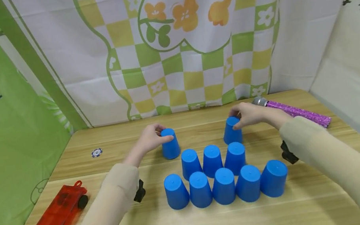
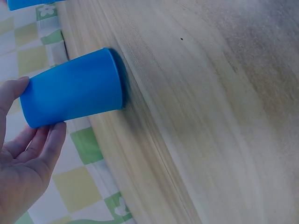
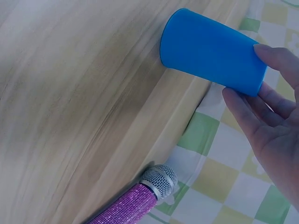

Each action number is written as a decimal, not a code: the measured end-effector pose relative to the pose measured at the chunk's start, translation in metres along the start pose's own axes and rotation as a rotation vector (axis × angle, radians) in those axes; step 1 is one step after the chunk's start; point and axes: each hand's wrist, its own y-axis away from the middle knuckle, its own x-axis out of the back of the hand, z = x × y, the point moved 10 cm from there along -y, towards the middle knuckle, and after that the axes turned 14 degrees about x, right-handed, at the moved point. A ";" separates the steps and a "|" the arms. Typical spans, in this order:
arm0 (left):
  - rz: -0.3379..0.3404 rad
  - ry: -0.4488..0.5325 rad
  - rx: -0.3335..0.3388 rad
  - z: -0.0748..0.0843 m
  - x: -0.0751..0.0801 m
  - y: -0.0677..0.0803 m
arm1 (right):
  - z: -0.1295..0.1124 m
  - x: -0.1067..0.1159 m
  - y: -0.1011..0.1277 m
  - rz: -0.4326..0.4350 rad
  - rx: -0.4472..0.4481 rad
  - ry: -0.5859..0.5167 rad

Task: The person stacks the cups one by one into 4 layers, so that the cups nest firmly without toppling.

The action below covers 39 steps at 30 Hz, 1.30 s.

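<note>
Ten blue cups are seen upside down on a wooden table (image 1: pixel 311 202). Five are packed side by side in a front row (image 1: pixel 223 186), three are set close behind them (image 1: pixel 212 160), and two stand apart at the back. The back left cup (image 1: pixel 169 143) is pinched at its top by the left hand (image 1: pixel 150 138), fingers curled round it. The back right cup (image 1: pixel 231 130) is pinched the same way by the right hand (image 1: pixel 249 113). The hands are held well apart. The arrangement appears mostly laid out, with only these two cups being handled. Also counted: one red toy car (image 1: pixel 55 221), one glittery pink microphone (image 1: pixel 293 111), one small chip (image 1: pixel 96 152).
</note>
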 end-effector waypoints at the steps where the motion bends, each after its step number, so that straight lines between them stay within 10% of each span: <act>1: -0.001 -0.003 0.001 0.001 -0.001 0.000 | -0.001 0.000 -0.001 -0.004 -0.002 0.002; 39: -0.165 -0.128 -0.142 0.080 -0.055 -0.014 | -0.030 -0.019 -0.029 -0.129 0.041 -0.006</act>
